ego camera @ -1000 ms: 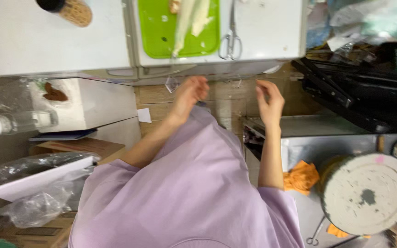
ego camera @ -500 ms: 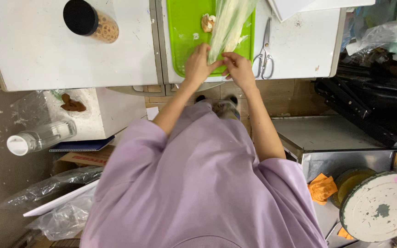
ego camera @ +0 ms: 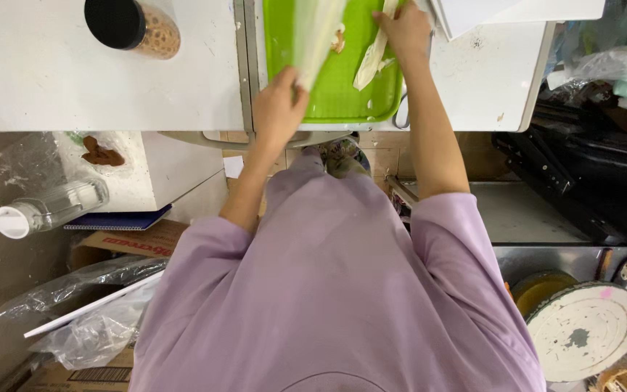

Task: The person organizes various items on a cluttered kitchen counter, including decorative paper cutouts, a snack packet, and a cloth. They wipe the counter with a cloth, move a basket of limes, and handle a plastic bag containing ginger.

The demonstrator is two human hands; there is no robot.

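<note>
A green tray (ego camera: 342, 94) lies on the white table (ego camera: 110, 80) in front of me. My left hand (ego camera: 279, 105) grips the near end of a long pale green stalk (ego camera: 317, 36) that runs up over the tray. My right hand (ego camera: 406, 29) holds a thin pale strip (ego camera: 371, 62) that hangs down onto the tray's right side. A small brownish scrap (ego camera: 339, 42) lies on the tray between my hands. Scissors (ego camera: 403, 109) rest just right of the tray, partly hidden by my right forearm.
A black-lidded jar (ego camera: 130, 27) of tan contents stands at the table's left. A white sheet (ego camera: 517, 11) covers the far right corner. Below lie a clear plastic bottle (ego camera: 48, 208), cardboard boxes, plastic bags, a round white disc (ego camera: 582, 330) and black equipment (ego camera: 596, 181).
Both hands rose from below the table edge onto the tray. They then parted: the left keeps the stalk, the right moved right and away with a thin strip.
</note>
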